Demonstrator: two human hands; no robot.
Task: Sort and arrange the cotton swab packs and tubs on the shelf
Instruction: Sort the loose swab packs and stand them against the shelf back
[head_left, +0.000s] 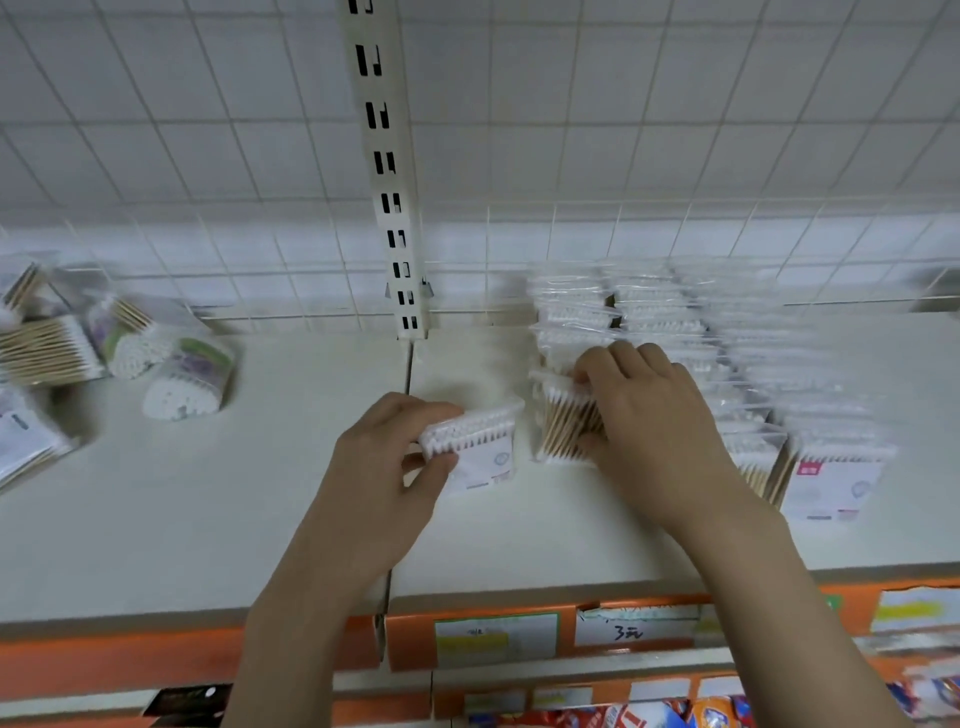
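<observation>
Head view, done: rows of packs (675, 332) stand filed front to back on the shelf (260, 493), right of centre of the frame; that side looks largely sorted
Head view, in hand: left hand (384, 467) at centre, fingers pinching one pack (475, 447) just above the shelf; right hand (644, 405) beside it, fingers curled round the front pack (566, 421) of the leftmost row
Head view, left to do: tubs (156, 358) lie tipped over at the left edge, with loose packs (41, 353) heaped beside them, well apart from the rows
Judgement: roughly half done; the held pack still needs a slot, and the left heap is unsorted
</observation>
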